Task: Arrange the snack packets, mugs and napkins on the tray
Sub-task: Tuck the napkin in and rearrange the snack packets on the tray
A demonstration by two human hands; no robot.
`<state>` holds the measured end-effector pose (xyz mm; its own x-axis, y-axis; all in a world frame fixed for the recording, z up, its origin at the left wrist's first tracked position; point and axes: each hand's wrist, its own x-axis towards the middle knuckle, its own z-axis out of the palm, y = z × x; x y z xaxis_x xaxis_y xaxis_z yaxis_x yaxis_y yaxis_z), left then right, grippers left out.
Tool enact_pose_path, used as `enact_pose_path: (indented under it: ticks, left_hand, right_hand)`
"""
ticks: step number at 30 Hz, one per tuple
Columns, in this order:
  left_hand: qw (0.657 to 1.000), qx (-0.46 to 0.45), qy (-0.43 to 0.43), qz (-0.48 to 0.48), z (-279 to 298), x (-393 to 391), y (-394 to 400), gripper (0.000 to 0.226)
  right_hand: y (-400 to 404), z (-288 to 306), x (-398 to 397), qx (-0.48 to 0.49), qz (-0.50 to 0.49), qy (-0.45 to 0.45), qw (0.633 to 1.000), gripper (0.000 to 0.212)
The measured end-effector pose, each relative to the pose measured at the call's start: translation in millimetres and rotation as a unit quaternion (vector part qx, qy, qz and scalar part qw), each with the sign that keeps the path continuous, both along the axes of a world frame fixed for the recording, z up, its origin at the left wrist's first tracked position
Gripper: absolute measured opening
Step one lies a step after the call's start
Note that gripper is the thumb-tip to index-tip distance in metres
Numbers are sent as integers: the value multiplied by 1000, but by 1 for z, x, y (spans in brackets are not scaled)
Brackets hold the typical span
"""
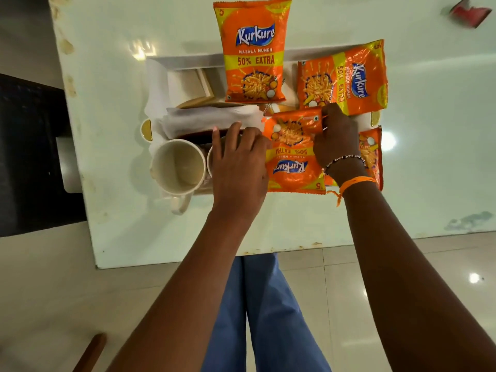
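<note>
**Both hands on the near packet**

Your right hand pinches the far corner of the near orange foil snack packet, which lies on the white rectangular tray with its logo upside down to you. Your left hand rests flat, fingers spread, on that packet's left edge, covering a second mug. The cream ceramic mug stands at the tray's near left, beside the white paper napkins. Two more packets lie farther back, on the pale green counter.
</note>
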<state>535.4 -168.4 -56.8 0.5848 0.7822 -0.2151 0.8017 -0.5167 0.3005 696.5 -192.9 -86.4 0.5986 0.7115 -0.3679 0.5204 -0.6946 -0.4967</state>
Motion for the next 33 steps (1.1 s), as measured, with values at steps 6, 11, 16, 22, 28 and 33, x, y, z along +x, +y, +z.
enact_pose_path:
  ticks: [6,11,16,22,28,33]
  left_hand:
    - [1000,-20,10,-9,4,0,0,38]
    - [981,-144,-131,2,21,6,9,49]
    - [963,-203,-136,-117,32,15,0,77]
    - [973,-128,-181,-62,20,14,-16,29]
    - [977,-93,-180,-67,19,15,-15,17]
    - [974,-105,-182,-88,21,12,-14,11]
  right_hand:
    - [-6,34,10,34,30,-10,999,24]
    - [-28,70,-16,154,-117,40,980,17]
    - [-48,79,-55,172,-251,149,941,27]
    - [-65,68,-54,67,-221,309,922,8]
    - [-81,42,-1,32,-284,33,958,30]
    - [-71,20,31,-112,-279,46,952,51]
